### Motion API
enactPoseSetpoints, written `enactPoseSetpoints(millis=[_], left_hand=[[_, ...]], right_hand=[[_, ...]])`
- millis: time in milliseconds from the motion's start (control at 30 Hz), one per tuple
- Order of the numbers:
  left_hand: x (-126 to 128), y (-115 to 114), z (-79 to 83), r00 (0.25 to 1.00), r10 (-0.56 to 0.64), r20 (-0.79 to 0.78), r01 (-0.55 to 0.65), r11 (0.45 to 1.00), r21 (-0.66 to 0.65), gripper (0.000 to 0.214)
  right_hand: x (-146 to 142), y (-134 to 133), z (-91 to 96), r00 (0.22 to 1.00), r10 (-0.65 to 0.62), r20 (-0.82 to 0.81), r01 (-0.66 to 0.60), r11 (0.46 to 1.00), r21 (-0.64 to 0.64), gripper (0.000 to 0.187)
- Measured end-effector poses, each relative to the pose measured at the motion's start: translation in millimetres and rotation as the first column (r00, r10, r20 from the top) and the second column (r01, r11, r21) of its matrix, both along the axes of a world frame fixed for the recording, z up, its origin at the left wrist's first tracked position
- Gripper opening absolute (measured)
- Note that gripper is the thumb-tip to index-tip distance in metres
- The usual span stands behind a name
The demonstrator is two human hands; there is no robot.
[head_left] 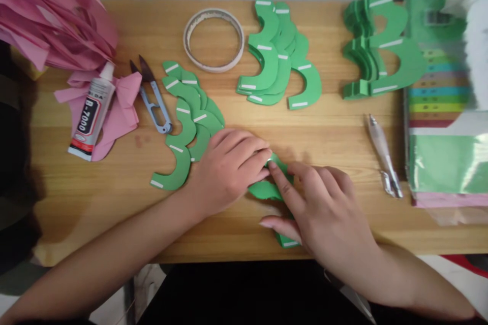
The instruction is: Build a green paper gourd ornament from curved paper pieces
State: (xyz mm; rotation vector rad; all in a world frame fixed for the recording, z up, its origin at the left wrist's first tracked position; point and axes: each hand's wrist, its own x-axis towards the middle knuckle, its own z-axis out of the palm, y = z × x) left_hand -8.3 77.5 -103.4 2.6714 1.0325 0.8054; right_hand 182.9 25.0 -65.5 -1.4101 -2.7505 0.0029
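Observation:
My left hand (232,167) is closed, its fingertips pinching the upper edge of a green curved paper cutout (267,190) near the front of the table. My right hand (324,203) presses its stretched index finger onto the top of that cutout, close to the left fingertips. Its thumb is spread apart, over the lower part of the green piece. Both hands hide much of the cutout. To the left of my left hand lies an overlapping group of green cutouts (179,170) with short white strips on them.
Behind are a roll of tape (186,43), more green cutouts (308,86) and stacked green cutouts (412,61). At left lie blue thread snips (154,101), a B-7000 glue tube (91,117) and pink paper (76,15). A pen (383,150) and a plastic-covered pack (446,162) are at right.

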Motion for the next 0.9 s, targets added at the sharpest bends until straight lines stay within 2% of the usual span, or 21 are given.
enactPoseSetpoints(millis=[133, 267, 467, 567, 733, 900], left_hand=[[-0.9, -0.7, -1.0, 1.000, 0.021, -0.013, -0.022, 0.998, -0.063, 0.013], [-1.9, -0.7, -2.3, 1.000, 0.007, -0.003, -0.008, 0.993, -0.120, 0.021], [-0.8, 0.5, -0.2, 1.000, -0.012, -0.029, 0.010, 0.999, -0.048, 0.016], [0.2, -0.2, 1.7, 0.999, -0.010, -0.040, 0.009, 1.000, -0.010, 0.014], [1.1, -2.9, 2.9, 0.998, -0.018, -0.054, 0.025, 0.990, 0.137, 0.016], [-0.9, -5.7, 3.4, 0.994, -0.010, -0.112, 0.025, 0.991, 0.130, 0.015]], right_hand=[[0.5, 0.8, 2.1, 0.988, -0.043, -0.145, 0.039, 0.999, -0.028, 0.058], [1.6, 0.9, 4.1, 0.967, -0.101, -0.233, 0.083, 0.993, -0.088, 0.035], [4.2, 1.9, 5.3, 0.948, -0.107, -0.300, 0.068, 0.988, -0.137, 0.021], [5.1, 2.2, 4.0, 0.945, -0.110, -0.308, 0.069, 0.988, -0.141, 0.020], [5.3, 1.8, 2.7, 0.943, -0.112, -0.314, 0.073, 0.988, -0.134, 0.022], [3.5, 2.3, 3.5, 0.944, -0.115, -0.309, 0.086, 0.991, -0.106, 0.024]])
